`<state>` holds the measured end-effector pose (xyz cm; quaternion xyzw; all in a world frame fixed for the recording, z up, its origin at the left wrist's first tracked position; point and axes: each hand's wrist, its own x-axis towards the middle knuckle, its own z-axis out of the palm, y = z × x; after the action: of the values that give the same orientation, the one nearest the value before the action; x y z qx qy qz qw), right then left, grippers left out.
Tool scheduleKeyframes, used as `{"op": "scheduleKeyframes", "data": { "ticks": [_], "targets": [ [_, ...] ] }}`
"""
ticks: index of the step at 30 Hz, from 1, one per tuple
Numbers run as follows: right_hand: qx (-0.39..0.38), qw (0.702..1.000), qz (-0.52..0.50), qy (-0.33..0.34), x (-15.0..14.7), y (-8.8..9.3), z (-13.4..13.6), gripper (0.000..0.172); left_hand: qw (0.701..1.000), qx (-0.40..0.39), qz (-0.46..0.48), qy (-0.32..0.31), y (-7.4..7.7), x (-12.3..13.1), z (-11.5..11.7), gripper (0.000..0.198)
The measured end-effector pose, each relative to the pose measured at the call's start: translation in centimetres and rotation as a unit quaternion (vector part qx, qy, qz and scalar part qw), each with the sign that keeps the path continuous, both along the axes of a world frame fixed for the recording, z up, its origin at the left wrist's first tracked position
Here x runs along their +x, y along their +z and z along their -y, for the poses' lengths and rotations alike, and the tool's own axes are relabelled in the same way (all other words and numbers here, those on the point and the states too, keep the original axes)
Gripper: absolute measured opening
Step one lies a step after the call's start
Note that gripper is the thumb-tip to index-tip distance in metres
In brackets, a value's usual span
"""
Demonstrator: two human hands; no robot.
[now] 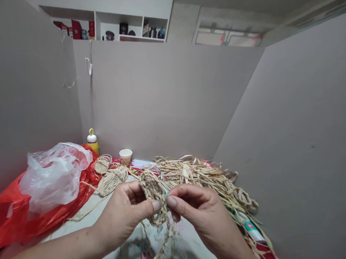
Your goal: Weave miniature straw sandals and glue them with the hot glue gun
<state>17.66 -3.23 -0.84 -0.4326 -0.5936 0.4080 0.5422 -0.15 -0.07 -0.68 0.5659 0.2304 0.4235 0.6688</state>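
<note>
My left hand (123, 213) and my right hand (200, 213) meet over the table, both pinched on a coiled braid of straw (151, 188). The braid forms a small oval above my thumbs, and its loose tail (161, 246) hangs down between my wrists. My left thumb presses on the braid's lower edge, and my right thumb and fingers curl round its right side. A pile of loose straw strips (198, 174) lies just behind my right hand.
Two woven straw pieces (110, 175) lie at the back left, beside a paper cup (125, 156) and a yellow bottle (92, 141). A clear plastic bag (53, 174) rests on a red bag (9, 219) at left. Grey partition walls enclose the table. A tube (252, 229) lies at right.
</note>
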Motion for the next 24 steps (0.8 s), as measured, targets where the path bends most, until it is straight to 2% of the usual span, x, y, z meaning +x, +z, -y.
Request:
{"op": "scheduleKeyframes", "data": {
  "ticks": [4,9,15,17,21,22,24],
  "targets": [
    [-0.007,1.000,0.009,0.007,-0.1,0.1,0.0,0.020,1.000,0.004,0.009,-0.013,-0.1,0.1,0.1,0.009],
    [-0.008,1.000,-0.007,0.015,-0.3,0.1,0.1,0.014,1.000,0.009,0.013,-0.001,-0.4,0.1,0.1,0.006],
    [-0.019,0.999,-0.012,0.036,0.3,-0.2,-0.8,0.018,1.000,0.008,-0.015,0.015,-0.5,0.3,-0.5,0.011],
    [0.002,1.000,-0.019,0.011,0.9,-0.2,-1.1,0.020,0.999,0.004,-0.023,0.030,-0.4,0.2,-1.0,0.013],
    [0.070,0.993,-0.025,-0.093,1.7,0.0,-1.0,0.021,0.996,0.008,-0.001,0.088,-0.2,-0.3,-1.9,0.016],
    [0.066,0.994,-0.019,-0.087,1.6,0.1,-0.9,0.022,0.995,0.011,0.007,0.100,-0.1,-0.5,-2.1,0.016],
    [0.025,0.999,-0.005,-0.035,0.9,0.1,-0.7,0.025,0.993,0.019,0.021,0.117,-0.1,-0.7,-2.4,0.016]
  ]
}}
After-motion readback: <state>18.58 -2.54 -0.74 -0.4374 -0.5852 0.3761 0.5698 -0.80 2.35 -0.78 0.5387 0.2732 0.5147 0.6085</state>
